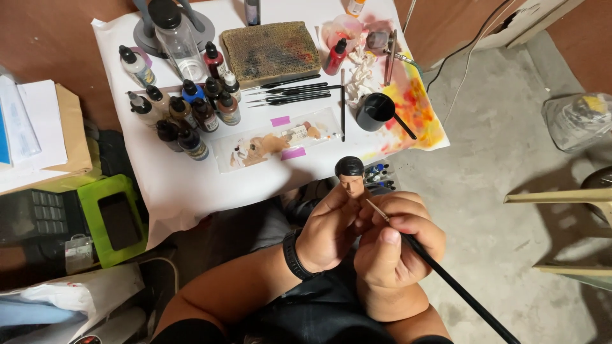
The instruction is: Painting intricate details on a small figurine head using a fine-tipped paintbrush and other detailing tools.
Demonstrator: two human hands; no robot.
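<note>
**Black-haired figure head held up close, fine brush at its face**

Black hair, flesh-toned face: small figure head (350, 173), upright, near the middle of the view, just off the near edge of white paper (185, 185) covering the table. Clasped from below and from the left by left hand (331, 229), fingers wrapped shut around its neck or base, which stays hidden; thumb lying up along the left cheek. Black band on that wrist.

Just right of it, touching the left hand: right hand (395, 245), fingers pinched shut on thin black paintbrush (446, 277). Handle slanting down to the near right corner, pale ferrule and tip aimed up-left at the right side of the face. Whether the tip touches the face: cannot tell.

Farther off on the paper, well apart from both hands:
- cluster of dark-capped dropper bottles (185, 108) at the far left;
- clear plastic sheet (274, 143) with smears of tan and brown paint, pinned by pink tape, in the middle;
- row of spare black brushes (290, 92) lying flat, beyond the sheet;
- stained rectangular sponge block (271, 51) at the far edge;
- small black cup (376, 111) with a long handle, to the right, beside a yellow and orange paint stain.

Left of the table, off the paper: green case (111, 220).
</note>
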